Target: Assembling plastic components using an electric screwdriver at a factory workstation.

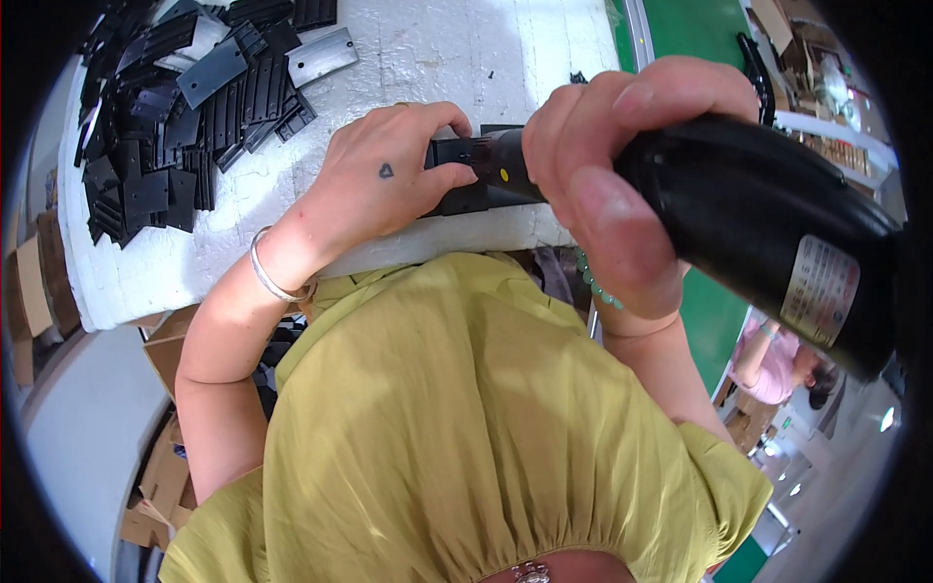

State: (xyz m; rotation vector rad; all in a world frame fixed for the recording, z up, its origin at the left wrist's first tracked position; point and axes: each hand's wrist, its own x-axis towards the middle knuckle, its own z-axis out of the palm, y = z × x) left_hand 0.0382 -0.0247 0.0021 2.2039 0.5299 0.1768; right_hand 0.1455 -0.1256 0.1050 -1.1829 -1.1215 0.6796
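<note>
On the white table (525, 58), my left hand (381, 167) pinches a black part (455, 153), apparently to steady it, while my right hand (617, 160) grips a black power tool (743, 189) (fingers curled round) aimed at it.

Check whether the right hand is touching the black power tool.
Touching. The head view shows it plainly: the right hand has its fingers and thumb wrapped around the body of the black power tool.

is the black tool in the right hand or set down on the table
In the right hand, which wraps around the black tool; the tool's narrow end points toward the left hand.
</note>
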